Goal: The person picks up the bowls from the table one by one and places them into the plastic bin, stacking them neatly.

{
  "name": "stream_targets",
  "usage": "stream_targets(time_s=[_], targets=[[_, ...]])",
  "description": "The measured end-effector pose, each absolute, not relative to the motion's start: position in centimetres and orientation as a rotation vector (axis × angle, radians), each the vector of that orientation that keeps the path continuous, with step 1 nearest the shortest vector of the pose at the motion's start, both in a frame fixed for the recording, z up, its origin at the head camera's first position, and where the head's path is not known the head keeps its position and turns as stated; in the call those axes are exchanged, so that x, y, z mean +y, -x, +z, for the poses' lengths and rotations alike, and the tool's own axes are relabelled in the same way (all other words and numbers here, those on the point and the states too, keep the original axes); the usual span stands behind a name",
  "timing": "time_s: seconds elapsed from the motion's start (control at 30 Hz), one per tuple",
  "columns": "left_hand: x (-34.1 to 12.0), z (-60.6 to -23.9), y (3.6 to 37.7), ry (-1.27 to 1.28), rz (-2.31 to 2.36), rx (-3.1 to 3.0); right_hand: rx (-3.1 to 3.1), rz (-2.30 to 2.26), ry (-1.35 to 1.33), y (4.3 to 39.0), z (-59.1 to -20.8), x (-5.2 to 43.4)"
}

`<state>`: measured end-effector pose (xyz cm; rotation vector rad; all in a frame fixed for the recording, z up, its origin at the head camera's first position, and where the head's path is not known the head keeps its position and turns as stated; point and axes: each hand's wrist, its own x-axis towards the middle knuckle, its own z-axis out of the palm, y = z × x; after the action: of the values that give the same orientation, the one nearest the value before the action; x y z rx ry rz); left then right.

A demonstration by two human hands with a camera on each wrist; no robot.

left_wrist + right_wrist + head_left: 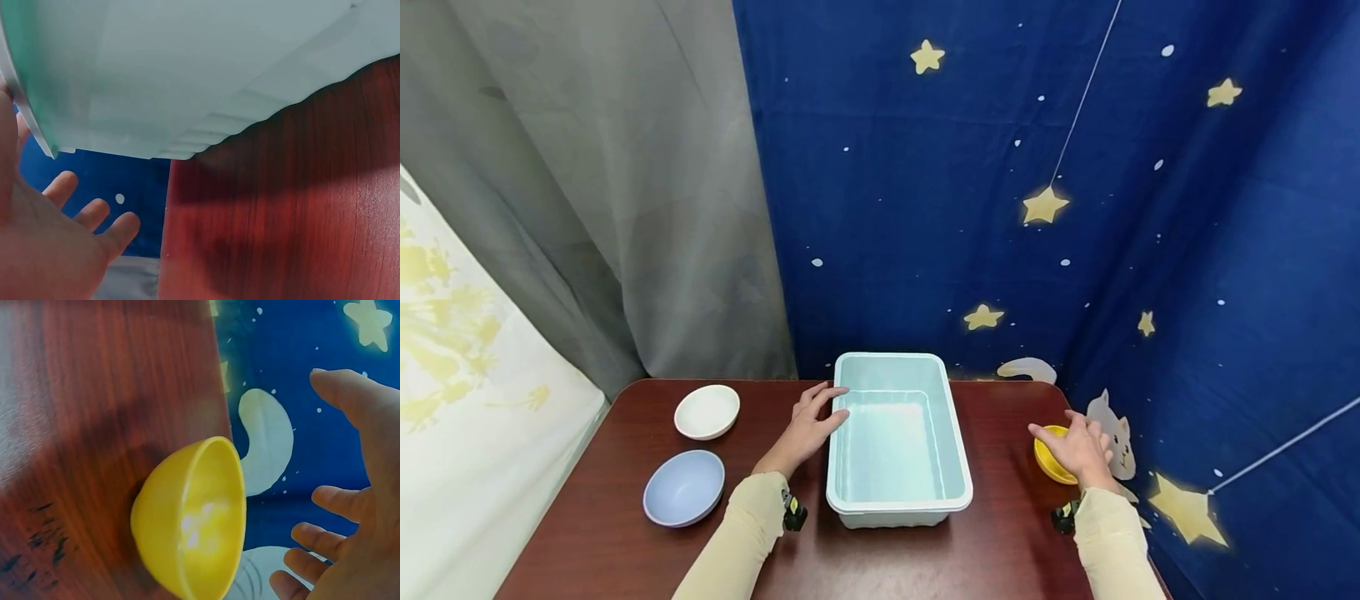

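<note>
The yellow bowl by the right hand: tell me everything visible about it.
The yellow bowl is small, round, smooth and glossy, plastic by its look, and empty. It stands upright on the dark red table near the right edge, right of the pale green tub. The right hand hovers open over it; contact cannot be told.

From the head we are looking forward and down over the whole table point(1000, 550). At nine o'clock, our left wrist is viewing the tub point(187, 75) close up; at three o'clock, our right wrist is viewing the yellow bowl point(194, 519).
</note>
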<state>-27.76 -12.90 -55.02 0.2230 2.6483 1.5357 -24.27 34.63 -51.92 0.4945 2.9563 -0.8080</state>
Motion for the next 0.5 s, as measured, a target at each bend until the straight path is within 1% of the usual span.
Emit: stream_targets(time_s=[0.5], targets=[[-12.8,-55.2,27.7,-0.220,1.504,2.673,2.885,-0.813,-0.623,23.4,-54.4,35.2]])
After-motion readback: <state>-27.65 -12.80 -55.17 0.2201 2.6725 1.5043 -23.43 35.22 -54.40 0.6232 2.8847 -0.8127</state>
